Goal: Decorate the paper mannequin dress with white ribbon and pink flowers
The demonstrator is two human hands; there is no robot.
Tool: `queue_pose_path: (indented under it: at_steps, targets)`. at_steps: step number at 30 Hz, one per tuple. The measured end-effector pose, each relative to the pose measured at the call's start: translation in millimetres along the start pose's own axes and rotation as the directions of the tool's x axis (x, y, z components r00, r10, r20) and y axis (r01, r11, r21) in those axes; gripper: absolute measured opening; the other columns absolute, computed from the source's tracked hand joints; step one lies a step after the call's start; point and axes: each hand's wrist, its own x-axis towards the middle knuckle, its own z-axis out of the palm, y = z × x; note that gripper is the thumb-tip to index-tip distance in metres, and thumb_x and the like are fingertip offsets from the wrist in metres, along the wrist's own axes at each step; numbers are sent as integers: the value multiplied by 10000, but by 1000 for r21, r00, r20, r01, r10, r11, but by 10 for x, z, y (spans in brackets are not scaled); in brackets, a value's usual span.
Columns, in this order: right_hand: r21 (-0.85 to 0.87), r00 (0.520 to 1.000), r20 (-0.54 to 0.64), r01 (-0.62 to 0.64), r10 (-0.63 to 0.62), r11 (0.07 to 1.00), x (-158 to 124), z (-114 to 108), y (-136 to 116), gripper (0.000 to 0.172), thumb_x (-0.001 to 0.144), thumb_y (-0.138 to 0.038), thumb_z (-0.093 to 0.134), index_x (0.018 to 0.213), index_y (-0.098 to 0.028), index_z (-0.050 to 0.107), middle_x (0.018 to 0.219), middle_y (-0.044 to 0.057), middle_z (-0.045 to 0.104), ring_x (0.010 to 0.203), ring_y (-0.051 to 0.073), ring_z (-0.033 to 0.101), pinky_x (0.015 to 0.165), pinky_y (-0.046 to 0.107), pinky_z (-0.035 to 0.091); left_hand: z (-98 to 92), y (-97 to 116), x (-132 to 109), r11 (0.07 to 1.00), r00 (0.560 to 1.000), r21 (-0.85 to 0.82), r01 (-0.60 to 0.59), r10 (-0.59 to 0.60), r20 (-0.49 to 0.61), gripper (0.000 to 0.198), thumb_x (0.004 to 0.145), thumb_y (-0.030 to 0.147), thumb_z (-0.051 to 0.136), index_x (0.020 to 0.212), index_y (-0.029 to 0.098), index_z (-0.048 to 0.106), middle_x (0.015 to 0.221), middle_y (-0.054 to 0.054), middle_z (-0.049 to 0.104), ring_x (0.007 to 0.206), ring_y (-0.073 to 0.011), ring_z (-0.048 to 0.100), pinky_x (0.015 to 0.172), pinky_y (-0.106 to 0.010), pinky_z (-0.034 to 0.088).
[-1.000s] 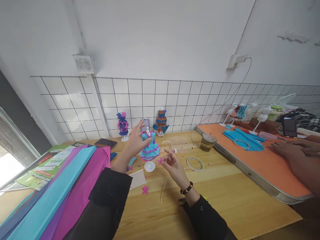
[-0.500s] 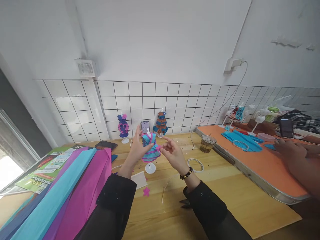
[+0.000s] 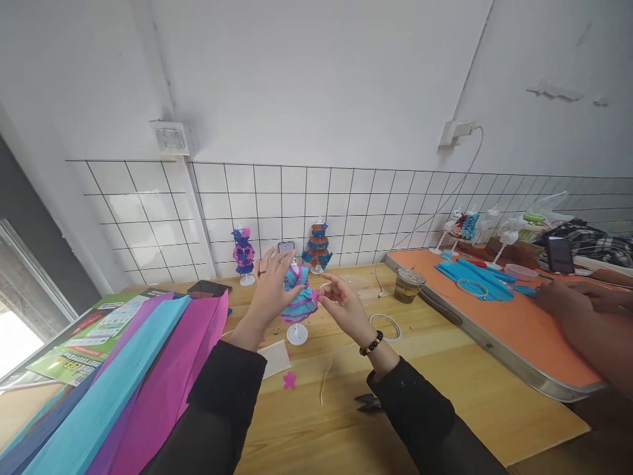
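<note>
Pinches pink flower in right hand at 3 o'clock of blue-and-pink dress. Curves left hand about 9 o'clock side; cannot tell whether gripping.

The sleeves are black, the beaded bracelet black and gold.

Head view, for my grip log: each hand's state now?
Left hand: open at the dress; touch can't be told.
Right hand: closed, pinching a small pink piece.
</note>
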Motion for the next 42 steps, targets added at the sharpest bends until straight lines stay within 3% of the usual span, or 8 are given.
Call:
queue_pose_path:
  at_steps: [5,9,16,23,32,42]
  targets:
    - [6,1000,8,12,-12,1000,-31,-7,-22,401,755,-276,582,1134,-211,468,759,-4,570,717,138,555,699,309,456,-29,-8,50,998,998,60,-37,33,55,661,704,371,654,1301,291,382,1174,-66,549,1298,-312,249,1061,-549,66]
    - [18,1000,10,9,-9,1000,-38,3,-20,396,753,-277,580,1126,-211,464,755,-7,567,708,134,549,685,301,451,-29,-40,64,995,998,88,-44,38,59,650,702,378,655,1294,298,398,1164,-64,561,1288,-312,263,1063,-543,47]
    - [28,1000,9,-2,2,1000,14,49,31,433,747,-249,586,1161,-207,467,732,-9,573,708,143,565,694,314,461,18,-118,46,994,999,109,-26,22,40,582,747,267,596,1293,304,399,1178,-51,546,1286,-301,264,1062,-525,83]
    - [-12,1000,-13,20,-20,1000,178,127,-38,541,736,-226,600,1242,-205,407,768,-1,646,727,144,595,718,318,459,5,-60,60,996,998,88,12,-17,54,555,758,205,552,1288,284,406,1180,-55,533,1286,-294,253,1046,-518,175]
    - [-207,977,61,215,-207,954,380,217,1,580,772,-165,555,1308,-222,340,796,2,655,787,152,586,729,317,442,51,-90,60,998,996,55,32,-36,77,579,744,180,553,1289,291,393,1220,-45,507,1306,-285,221,1053,-529,185]
    - [-371,940,67,334,-334,866,423,235,62,597,790,-151,551,1329,-234,308,812,8,656,850,176,594,787,344,451,37,-67,64,998,996,42,38,-41,76,572,731,141,528,1270,289,409,1237,-33,493,1310,-281,222,1056,-545,184]
